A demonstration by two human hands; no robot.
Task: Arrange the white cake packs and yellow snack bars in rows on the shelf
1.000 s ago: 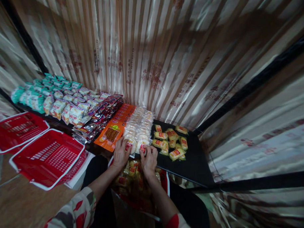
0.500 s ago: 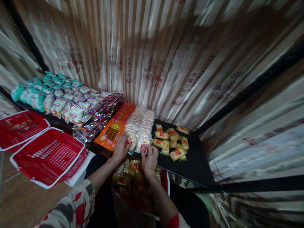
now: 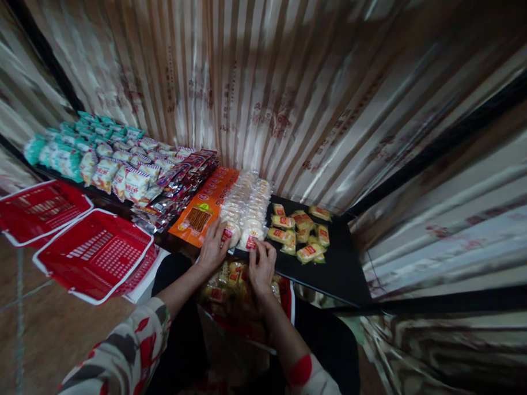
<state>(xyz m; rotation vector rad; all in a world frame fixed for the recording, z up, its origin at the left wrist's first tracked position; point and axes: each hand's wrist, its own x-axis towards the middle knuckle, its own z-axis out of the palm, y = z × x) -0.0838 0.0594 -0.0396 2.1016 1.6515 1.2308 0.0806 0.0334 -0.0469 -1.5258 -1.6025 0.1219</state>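
Two rows of white round rice crackers in clear packets with red labels stand on the black shelf (image 3: 343, 263). At the front of the left row (image 3: 231, 228), my left hand (image 3: 214, 247) rests with its fingers stretched along the packets. My right hand (image 3: 262, 265) has its fingers bent and drawn together on the lower edge of the front packet of rice crackers (image 3: 250, 237) in the right row. Left of the rows lies a flat orange snack bag (image 3: 197, 218). Loose yellow-wrapped cakes (image 3: 303, 227) lie scattered to the right.
Below my hands, between my knees, a red basket holds a clear bag of yellow-wrapped cakes (image 3: 219, 291). Two red baskets (image 3: 97, 255) stand at left. Dark foil packets (image 3: 181, 186), white snack bags (image 3: 132, 181) and green bags (image 3: 66, 156) fill the shelf's left. A plastic curtain (image 3: 250, 76) hangs behind.
My view has shifted slightly, so the shelf sits a little higher. My right hand has drawn slightly back from the front packet's label toward its lower edge. My left hand stays by its row.
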